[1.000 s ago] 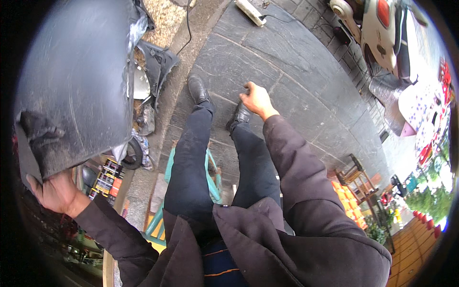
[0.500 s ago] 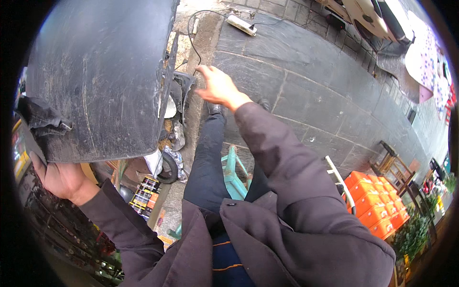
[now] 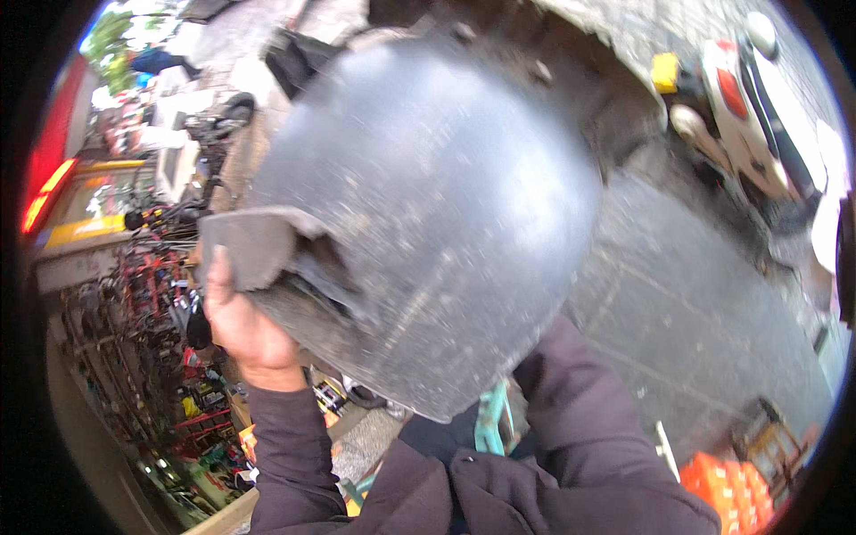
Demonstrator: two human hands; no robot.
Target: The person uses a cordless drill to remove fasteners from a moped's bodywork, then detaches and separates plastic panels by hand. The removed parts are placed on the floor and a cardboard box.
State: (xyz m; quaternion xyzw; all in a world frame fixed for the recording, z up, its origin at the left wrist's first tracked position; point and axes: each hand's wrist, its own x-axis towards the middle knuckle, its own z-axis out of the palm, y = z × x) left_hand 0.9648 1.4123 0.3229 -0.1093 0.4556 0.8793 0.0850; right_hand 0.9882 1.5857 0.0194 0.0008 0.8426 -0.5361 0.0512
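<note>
A large, scuffed black panel, curved like a plastic shell, fills the middle of the view. It has a torn opening with a stiff grey flap at its left side. My left hand grips it at the lower left, thumb up against the flap, its fingers partly hidden behind. The right sleeve runs up under the panel's lower right edge. My right hand is out of sight behind the panel, so its hold cannot be seen.
Below the panel a turquoise stool shows between my legs. Orange boxes and a wooden chair stand at lower right. A parked scooter is at upper right. Tools and parts crowd the left side.
The panel has swung from the upper left to the middle and tilted. My right hand, bare over the pavement before, has gone behind it. The view has shifted too.
</note>
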